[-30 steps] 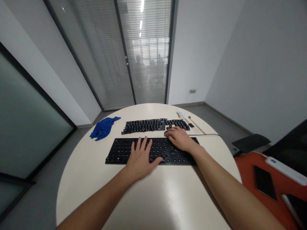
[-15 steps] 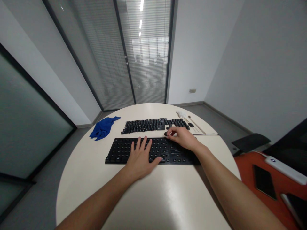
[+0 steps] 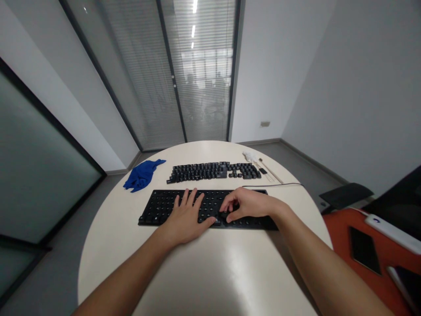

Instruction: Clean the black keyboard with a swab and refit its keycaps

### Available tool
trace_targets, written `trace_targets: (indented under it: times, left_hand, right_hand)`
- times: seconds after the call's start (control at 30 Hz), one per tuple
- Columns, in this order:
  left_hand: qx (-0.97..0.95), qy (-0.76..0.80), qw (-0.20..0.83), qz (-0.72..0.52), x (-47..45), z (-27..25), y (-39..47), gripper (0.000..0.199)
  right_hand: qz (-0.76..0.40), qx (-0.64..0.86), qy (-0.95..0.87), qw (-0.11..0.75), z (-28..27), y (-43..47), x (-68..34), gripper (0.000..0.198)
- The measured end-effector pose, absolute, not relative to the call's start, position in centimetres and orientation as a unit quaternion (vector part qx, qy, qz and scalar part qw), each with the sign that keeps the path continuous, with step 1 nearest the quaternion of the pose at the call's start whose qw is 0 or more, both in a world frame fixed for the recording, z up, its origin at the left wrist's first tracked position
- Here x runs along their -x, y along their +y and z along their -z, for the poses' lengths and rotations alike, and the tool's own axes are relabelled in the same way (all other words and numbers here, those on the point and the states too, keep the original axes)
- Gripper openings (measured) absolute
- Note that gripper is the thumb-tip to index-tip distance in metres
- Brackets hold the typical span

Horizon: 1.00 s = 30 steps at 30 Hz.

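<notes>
While my left hand (image 3: 186, 221) lies spread across the black keyboard (image 3: 210, 202), its fingers released and clasping nothing, my right hand (image 3: 245, 204) bends over the board's right half, thumb and fingertips curled toward each other. Between them shows a small dark piece (image 3: 224, 214) — a key, I think — but, black against black, I cannot tell whether I am truly grasping it.

The keyboard sits crosswise on a pale, round worktop (image 3: 217, 272), well in from the near edge. Loose keys (image 3: 197, 172) lie in rows between it and the far edge. A crumpled blue cloth (image 3: 142, 175) rests near the left edge; a thin cable (image 3: 283, 184) runs toward the right edge.

I take the step to be handling one key at its socket, so a steady board matters most: my left palm should weigh evenly, without tipping it. The right fingers would do best pinching two opposite sides, with force straight up or down — a sideways twist could damage what sits underneath. Those loose rows look ordered, so my knuckles should pass well above them.
</notes>
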<state>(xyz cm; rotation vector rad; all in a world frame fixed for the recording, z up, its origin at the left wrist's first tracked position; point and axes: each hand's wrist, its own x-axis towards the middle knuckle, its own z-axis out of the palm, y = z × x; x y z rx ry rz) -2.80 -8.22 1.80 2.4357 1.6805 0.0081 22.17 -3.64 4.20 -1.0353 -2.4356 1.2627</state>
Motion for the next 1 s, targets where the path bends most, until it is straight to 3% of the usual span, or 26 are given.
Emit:
trace_targets:
  times: [0.87,1.0]
  left_hand:
    - [-0.834,0.545,0.086,-0.017,2.8,-0.9,-8.3,0.092]
    - [-0.839,0.538,0.075,-0.034,2.4,-0.7,-8.3,0.089]
  right_hand:
    - [-0.41,0.341,-0.843,0.071,-3.9,-3.9,-21.1,0.031]
    - [-0.43,0.341,-0.832,0.077,-3.8,-4.0,-21.1,0.039]
